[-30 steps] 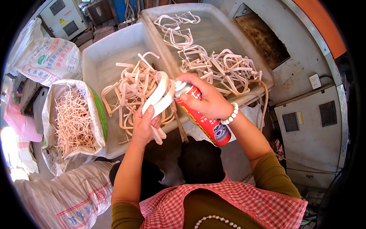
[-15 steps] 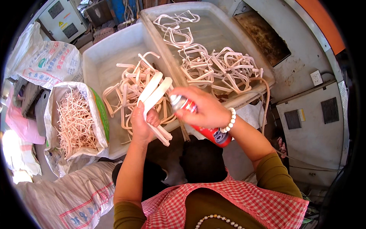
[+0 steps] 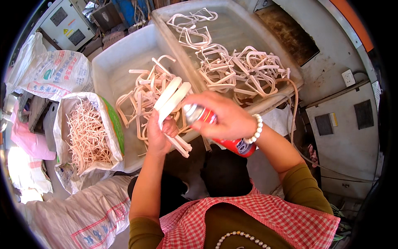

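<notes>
My left hand (image 3: 161, 135) is closed round two long pale-pink moulded plastic strips (image 3: 173, 98). They stick out above and below the fist, over the left tub. In my right hand (image 3: 224, 116) is a red aerosol spray can (image 3: 237, 146), lying tilted with its silvery top (image 3: 191, 113) toward the strips. A small gap seems to separate the can's top from them. My right fingers wrap over the can's upper part and hide some of it. Behind the strips, a heap of bent pale-pink plastic frames (image 3: 143, 97) fills part of the left tub (image 3: 108, 68).
A right-hand tub (image 3: 244, 25) holds more tangled pink frames (image 3: 232, 70). Left of the tubs stands an opened woven sack (image 3: 62, 124) full of thin pink scraps (image 3: 88, 137). Other white sacks (image 3: 78, 207) lie near my left arm. Grey machine panels (image 3: 344, 137) and a hose (image 3: 295, 99) are at right.
The whole view has shifted slightly. Both hands keep nearly the same pose, with the strips in the left and the spray can in the right.
</notes>
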The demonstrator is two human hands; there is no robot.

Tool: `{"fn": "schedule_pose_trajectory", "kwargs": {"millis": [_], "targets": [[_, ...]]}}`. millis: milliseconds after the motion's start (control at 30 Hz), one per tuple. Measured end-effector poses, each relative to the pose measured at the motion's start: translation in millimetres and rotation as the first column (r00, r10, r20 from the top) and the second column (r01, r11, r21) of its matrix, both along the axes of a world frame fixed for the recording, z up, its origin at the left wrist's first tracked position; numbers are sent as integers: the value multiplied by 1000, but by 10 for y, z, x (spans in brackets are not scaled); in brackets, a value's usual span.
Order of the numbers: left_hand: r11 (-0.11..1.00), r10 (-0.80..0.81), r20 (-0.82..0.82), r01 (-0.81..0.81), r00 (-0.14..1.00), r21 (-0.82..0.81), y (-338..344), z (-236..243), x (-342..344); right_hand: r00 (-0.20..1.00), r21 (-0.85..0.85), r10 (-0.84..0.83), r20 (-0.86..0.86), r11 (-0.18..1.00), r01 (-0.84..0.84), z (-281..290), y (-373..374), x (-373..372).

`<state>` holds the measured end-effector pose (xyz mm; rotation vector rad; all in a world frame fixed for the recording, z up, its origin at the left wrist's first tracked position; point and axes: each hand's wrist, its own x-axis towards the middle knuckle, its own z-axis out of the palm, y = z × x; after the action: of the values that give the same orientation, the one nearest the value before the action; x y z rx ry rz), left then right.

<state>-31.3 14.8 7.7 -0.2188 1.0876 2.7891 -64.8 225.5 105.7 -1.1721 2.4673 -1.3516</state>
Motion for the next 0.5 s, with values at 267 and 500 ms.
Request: {"fn": "schedule_pose_trajectory", "kwargs": {"millis": [267,500], "targets": [[993,-98,-75,103,992,64,-33,35,29,957,-145,-288,33,946,290,-190,260,-312],[914,-110,-40,117,993,389,-141,-8,5,916,-204,-275,293,918,341,-199,426,-216]]}}
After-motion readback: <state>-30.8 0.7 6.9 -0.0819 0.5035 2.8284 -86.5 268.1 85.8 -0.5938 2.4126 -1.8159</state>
